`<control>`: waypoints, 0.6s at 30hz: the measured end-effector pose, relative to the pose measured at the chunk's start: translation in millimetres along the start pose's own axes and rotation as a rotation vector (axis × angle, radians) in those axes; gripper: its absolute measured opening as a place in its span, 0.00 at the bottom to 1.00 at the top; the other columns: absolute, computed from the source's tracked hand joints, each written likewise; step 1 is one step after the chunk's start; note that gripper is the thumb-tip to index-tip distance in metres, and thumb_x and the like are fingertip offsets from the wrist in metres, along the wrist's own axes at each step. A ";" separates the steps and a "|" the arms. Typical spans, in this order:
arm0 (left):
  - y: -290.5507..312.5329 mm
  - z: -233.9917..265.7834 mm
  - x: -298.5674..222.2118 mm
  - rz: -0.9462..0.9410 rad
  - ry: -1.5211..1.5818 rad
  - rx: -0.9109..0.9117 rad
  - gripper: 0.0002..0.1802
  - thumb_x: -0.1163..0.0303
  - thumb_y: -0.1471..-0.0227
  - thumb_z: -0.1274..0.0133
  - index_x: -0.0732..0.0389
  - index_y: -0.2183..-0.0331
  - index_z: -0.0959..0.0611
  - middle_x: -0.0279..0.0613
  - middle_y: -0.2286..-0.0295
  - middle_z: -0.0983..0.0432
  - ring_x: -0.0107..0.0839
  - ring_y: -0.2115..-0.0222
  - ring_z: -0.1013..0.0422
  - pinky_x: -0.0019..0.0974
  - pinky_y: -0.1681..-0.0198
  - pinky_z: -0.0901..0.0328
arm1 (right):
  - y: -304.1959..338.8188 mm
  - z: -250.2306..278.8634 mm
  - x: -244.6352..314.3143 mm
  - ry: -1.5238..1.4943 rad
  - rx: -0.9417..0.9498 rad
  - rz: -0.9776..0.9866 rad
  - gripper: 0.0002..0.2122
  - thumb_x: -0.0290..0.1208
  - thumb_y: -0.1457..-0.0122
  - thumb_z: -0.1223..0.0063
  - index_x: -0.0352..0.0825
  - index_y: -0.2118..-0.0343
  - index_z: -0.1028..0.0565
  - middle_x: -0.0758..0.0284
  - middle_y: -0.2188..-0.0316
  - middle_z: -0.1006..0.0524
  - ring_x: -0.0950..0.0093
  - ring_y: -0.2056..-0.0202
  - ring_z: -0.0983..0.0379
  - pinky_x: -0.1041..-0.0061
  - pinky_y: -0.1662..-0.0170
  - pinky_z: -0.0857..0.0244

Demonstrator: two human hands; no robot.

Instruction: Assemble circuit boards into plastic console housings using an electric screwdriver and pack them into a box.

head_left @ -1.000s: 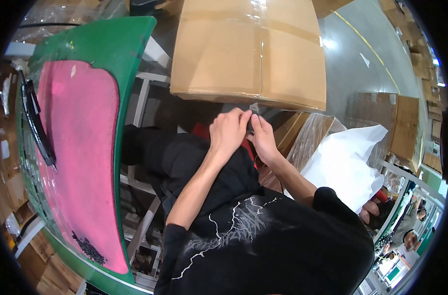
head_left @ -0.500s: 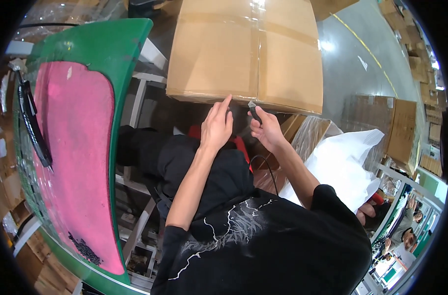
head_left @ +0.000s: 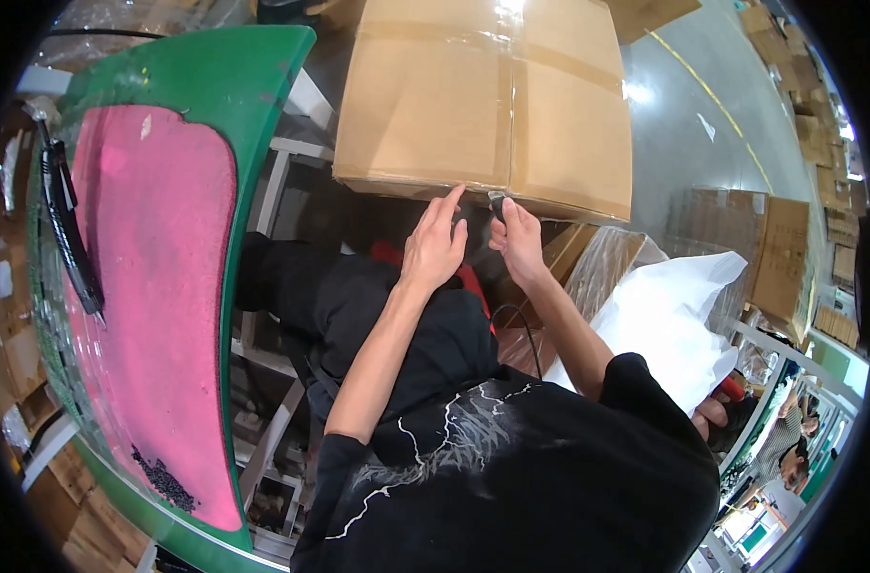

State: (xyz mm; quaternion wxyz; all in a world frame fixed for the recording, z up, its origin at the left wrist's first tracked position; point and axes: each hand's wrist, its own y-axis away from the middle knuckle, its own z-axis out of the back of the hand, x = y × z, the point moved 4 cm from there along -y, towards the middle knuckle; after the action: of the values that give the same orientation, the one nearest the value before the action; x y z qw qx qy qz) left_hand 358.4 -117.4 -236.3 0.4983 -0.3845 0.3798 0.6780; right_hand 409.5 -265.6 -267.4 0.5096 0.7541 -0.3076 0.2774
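Note:
A large taped cardboard box [head_left: 435, 105] stands in front of me, clear tape running along its top seam and over its near edge. My left hand [head_left: 437, 244] is open, fingers outstretched, the index fingertip at the box's near edge just left of the seam. On the other side of the seam, my right hand [head_left: 519, 244] is closed round a small black knife-like tool [head_left: 497, 207]. The tool's pale tip points at the near edge by the tape; whether it touches the cardboard I cannot tell.
To my left is a green-edged table [head_left: 254, 105] with a pink mat [head_left: 158, 286], a black pen-shaped tool [head_left: 67, 229] and a pile of small black pieces [head_left: 165, 485]. White plastic sheeting [head_left: 659, 310] and another carton [head_left: 779, 258] lie to the right. Other people [head_left: 788, 449] are far right.
My right hand has turned more upright, bringing the tool's tip close under the box's near edge. The left hand keeps its pose by the edge. The whole view has shifted slightly.

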 end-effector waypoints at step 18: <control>-21.2 10.9 -17.9 -0.013 0.177 -0.230 0.12 0.74 0.48 0.52 0.60 0.59 0.24 0.41 0.70 0.27 0.39 0.70 0.29 0.38 0.65 0.33 | 35.9 149.3 106.2 0.356 -0.575 0.166 0.14 0.39 0.35 0.58 0.35 0.75 0.34 0.75 0.87 0.38 0.85 0.87 0.46 0.82 0.85 0.50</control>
State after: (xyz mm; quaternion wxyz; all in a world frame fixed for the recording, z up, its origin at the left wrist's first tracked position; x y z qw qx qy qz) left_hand 381.1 -109.9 -218.4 0.4197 -0.4998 0.3397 0.6773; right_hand 468.1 -435.6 -217.0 0.7226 0.4919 -0.3398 0.3470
